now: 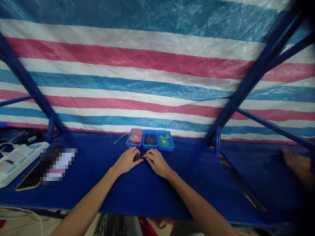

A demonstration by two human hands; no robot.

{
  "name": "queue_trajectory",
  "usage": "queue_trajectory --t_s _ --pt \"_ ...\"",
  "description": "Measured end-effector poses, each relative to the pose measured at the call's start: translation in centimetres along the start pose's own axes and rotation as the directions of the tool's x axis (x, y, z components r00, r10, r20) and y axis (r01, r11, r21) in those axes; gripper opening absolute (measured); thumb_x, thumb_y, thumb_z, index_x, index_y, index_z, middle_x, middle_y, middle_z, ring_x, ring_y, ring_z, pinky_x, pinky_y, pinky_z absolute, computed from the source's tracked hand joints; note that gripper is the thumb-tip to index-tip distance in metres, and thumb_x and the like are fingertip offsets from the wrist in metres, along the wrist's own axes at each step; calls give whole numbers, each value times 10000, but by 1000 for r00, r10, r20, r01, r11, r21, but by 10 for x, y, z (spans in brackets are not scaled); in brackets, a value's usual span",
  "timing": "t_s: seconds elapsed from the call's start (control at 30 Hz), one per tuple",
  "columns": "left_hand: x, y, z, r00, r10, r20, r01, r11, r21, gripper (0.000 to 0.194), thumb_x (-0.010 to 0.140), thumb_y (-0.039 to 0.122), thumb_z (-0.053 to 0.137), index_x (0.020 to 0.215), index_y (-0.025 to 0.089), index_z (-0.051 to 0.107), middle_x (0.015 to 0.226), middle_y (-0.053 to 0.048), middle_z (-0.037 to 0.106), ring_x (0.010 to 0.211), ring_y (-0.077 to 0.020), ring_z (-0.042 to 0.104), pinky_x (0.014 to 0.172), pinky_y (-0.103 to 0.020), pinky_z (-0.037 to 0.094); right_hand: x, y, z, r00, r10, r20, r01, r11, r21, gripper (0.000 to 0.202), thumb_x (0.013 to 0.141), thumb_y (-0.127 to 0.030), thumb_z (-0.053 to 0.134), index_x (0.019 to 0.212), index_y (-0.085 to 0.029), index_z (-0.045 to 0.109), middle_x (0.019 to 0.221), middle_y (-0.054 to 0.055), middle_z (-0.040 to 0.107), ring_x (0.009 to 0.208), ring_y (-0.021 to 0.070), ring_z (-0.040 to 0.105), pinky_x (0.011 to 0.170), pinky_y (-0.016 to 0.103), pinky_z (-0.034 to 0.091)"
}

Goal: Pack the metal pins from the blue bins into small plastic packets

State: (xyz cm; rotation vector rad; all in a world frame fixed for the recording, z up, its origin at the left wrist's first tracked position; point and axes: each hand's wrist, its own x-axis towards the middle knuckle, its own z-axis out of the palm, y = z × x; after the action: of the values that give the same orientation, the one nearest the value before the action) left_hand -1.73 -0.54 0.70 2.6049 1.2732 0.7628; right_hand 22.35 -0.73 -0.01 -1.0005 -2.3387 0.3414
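Observation:
My left hand (127, 161) rests over the blue tabletop with its fingers curled around a few small dark pieces (136, 158), which look like screws. Close beside it, my right hand (157, 162) has its thumb and fingertips pinched together at the ends of the left fingers; whatever it grips is too small to make out. Just beyond the hands, three blue bins stand side by side. The left bin (127, 143) holds something reddish with a small whitish piece on top. Dark screws (150, 140) fill the middle bin. Green material with clear bits lies in the right bin (169, 148).
A thin pen-like tool (120, 138) lies left of the bins. At the far left are a white power strip (22, 162) with cables and a dark phone (29, 177). Blue frame posts (236, 95) flank the table. Another person's limb (296, 162) shows at far right.

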Motion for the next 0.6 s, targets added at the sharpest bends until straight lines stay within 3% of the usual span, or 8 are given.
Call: queue_trajectory --t_s 0.13,0.27,0.37,0.5,0.6 --pt "1 -1 3 1000 24 6 -23 994 -109 207 1038 443 612 1068 238 624 1035 -28 624 999 -225 596 909 -352 491 -1 4 -1 998 54 -16 -55 998 -28 110 1046 -210 607 1087 -248 702 1119 66 660 1040 242 568 884 376 439" --pt "3 1 4 999 40 18 -36 982 -186 179 1053 412 592 1076 240 633 1056 -32 623 1015 -222 602 913 -347 497 -1 5 0 996 72 -44 -72 997 -2 93 1044 -205 581 987 -236 648 1055 58 658 996 237 574 868 369 432" --pt "3 2 5 999 41 28 -35 978 -206 159 1060 386 580 1065 238 638 1051 -33 622 1005 -221 598 915 -347 494 1 7 2 981 165 -100 -144 972 187 66 1033 -215 543 990 -234 590 935 27 648 860 209 589 802 341 447" --pt "4 1 7 998 49 27 -42 974 -223 146 1070 348 554 1079 239 651 1050 -41 627 1002 -225 592 926 -354 489 4 9 1 944 315 -103 -214 817 535 48 1011 -271 525 1027 -245 562 797 -33 605 682 163 564 663 283 437" --pt "4 -1 10 999 45 20 -39 970 -238 160 1072 315 537 1142 248 664 1061 -46 628 1001 -223 594 925 -350 489 6 10 0 933 349 -93 -206 727 655 150 1003 -294 496 1013 -238 635 814 -21 599 682 152 563 643 272 439"
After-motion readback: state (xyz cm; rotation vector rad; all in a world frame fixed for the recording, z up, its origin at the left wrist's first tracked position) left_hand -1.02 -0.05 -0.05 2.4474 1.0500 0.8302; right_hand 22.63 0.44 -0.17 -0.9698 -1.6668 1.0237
